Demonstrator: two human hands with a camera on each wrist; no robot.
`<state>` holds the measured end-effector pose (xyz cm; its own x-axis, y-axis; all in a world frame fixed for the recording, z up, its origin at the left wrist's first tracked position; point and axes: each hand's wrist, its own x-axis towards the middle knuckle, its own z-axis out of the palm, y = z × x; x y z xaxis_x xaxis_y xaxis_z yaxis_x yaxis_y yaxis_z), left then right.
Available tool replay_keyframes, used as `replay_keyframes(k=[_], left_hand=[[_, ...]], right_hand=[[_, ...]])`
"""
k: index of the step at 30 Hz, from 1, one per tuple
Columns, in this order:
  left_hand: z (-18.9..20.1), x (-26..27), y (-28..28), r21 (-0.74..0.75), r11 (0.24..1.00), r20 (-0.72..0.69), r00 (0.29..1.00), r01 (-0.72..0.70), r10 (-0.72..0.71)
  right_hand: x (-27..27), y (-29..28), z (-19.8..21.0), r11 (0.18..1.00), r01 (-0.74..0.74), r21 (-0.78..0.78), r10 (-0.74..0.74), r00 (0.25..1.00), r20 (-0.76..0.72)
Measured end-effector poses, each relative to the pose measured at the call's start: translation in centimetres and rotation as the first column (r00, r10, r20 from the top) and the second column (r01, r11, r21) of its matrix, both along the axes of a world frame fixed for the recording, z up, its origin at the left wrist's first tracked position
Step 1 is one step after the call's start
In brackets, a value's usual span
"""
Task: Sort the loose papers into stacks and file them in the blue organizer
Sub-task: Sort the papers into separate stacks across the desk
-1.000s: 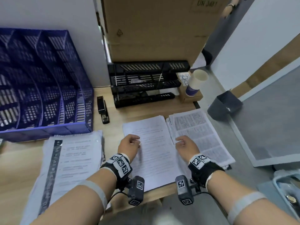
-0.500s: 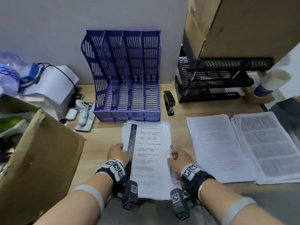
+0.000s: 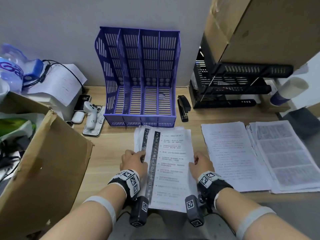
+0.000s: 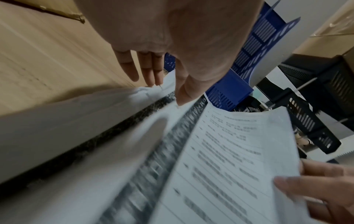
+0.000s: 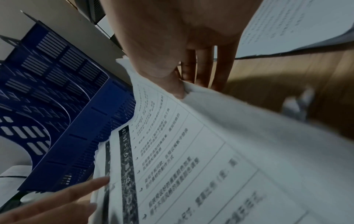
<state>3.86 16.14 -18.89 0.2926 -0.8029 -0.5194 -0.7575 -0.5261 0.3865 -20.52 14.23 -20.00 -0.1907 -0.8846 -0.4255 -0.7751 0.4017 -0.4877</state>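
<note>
Wooden bench (image 3: pixel 110 146), organizer (image 3: pixel 140 75) at wall. Both hands, left (image 3: pixel 133 161) and right (image 3: pixel 201 164), pinch the stack (image 3: pixel 170 163) edges. Squaring step; next, lift into a slot.

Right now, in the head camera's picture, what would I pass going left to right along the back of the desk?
Plastic bag → phone → blue organizer → black stapler → black tray rack → paper cup.

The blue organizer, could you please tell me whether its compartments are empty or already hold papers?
Empty: in the head view all four slots of the blue organizer show bare slatted floors, and the paper stack lies on the desk before it.
</note>
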Motion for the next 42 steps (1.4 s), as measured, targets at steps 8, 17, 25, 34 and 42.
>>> replay_keyframes(k=[8, 17, 25, 34, 42], left_hand=[[-1.1, 0.2, -0.8, 0.061, 0.971, -0.016, 0.972, -0.232, 0.234], [-2.4, -0.1, -2.1, 0.236, 0.946, -0.101, 0.963, -0.222, 0.251], [-1.3, 4.4, -0.4, 0.024, 0.921, -0.046, 0.919, -0.39, 0.391], [-0.1, 9.4, 1.9, -0.082, 0.896, 0.132, 0.886, -0.436, 0.444], [0.1, 9.0, 2.9, -0.008, 0.968, 0.181, 0.952, -0.249, 0.246]], right_hand=[[-7.1, -1.7, 2.0, 0.965, 0.255, -0.068, -0.26, 0.962, -0.081], [-11.1, -2.2, 1.5, 0.953, 0.297, -0.063, -0.301, 0.949, -0.095], [-8.1, -3.1, 0.5, 0.975, 0.223, 0.002, -0.223, 0.975, 0.015], [0.0, -3.8, 1.4, 0.994, 0.087, -0.067, -0.096, 0.984, -0.148], [9.9, -0.8, 0.4, 0.877, -0.386, 0.287, 0.282, 0.896, 0.343]])
